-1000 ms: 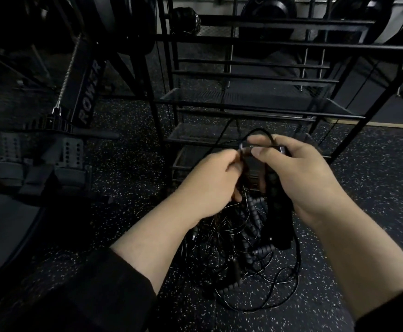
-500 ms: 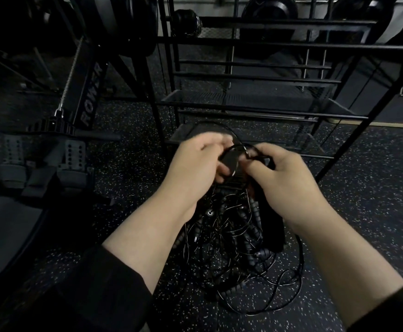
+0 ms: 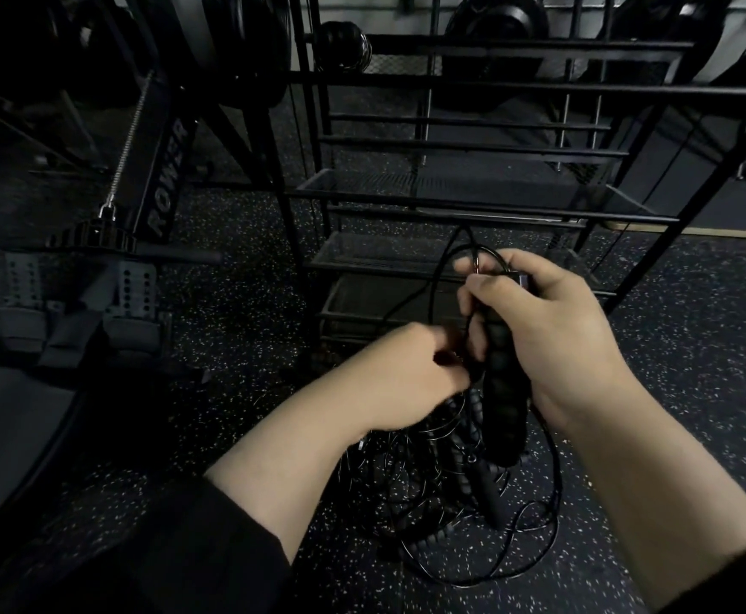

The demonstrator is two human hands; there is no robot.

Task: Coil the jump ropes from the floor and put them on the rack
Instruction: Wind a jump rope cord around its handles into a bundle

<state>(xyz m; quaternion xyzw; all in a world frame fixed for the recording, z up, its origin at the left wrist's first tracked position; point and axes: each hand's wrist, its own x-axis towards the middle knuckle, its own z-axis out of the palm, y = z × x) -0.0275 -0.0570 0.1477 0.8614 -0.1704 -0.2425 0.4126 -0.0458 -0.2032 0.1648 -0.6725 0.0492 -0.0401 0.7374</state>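
The dim light leaves the rope pile on the floor a black tangle in which single cords and handles are hard to separate, and both forearms cover part of it. In front of the rack, the right hand grips a ribbed black handle, its long axis near upright, cable end up toward the rack and butt down over the pile. The left hand, just left of the handle, curls around a thin cord looping up from the handle's top, though its fingertips are hidden.
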